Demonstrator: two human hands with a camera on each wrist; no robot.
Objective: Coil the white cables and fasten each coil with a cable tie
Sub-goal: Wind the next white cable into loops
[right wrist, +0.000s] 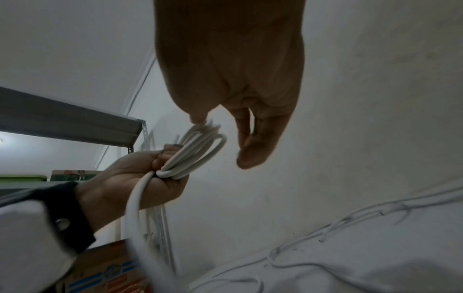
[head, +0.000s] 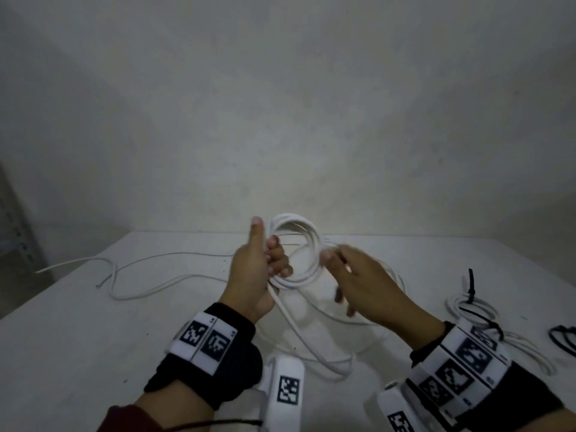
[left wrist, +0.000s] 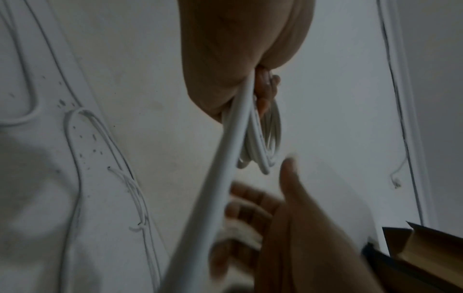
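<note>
Left hand (head: 255,272) grips white coil (head: 296,247) mid-frame; right hand (head: 358,282) blurred, fingers loose beside it. Head view only: tied coil (head: 467,304) at right edge. Right wrist cam only: shelf (right wrist: 67,119) upper left.

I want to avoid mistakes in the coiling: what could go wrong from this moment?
1. The left hand alone grips the coil; the right hand only touches its far side, so the loops may spring apart.
2. The cable's free length lies looped on the table and may tangle when pulled in.
3. No cable tie is in either hand, so the coil must be held while fetching one.
</note>
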